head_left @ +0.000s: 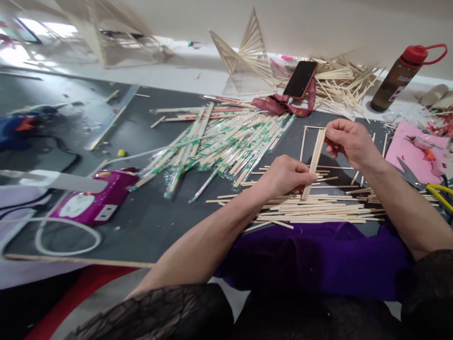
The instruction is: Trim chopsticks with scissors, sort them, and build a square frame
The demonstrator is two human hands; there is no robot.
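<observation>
A small bundle of wooden chopsticks [316, 153] is held up at a slant between my two hands. My left hand [288, 174] pinches its lower end between thumb and fingers. At the upper end, the fingertips of my right hand [348, 141] close on it. Beneath my hands, many loose chopsticks [318, 212] lie roughly parallel along the table's near edge. A few thin sticks [302, 144] form a corner just behind the bundle; whether they are joined is unclear. Left of my hands lies a spread of chopsticks in clear, green-printed wrappers [226, 144].
Behind are a phone [300, 80] with a red lanyard, a pointed stick model [244, 52], a stick heap [343, 82] and a bottle [398, 78]. Pliers [421, 146] lie on a pink sheet at right. A purple box [106, 193] with a white cable and a blue glue gun [24, 125] are left.
</observation>
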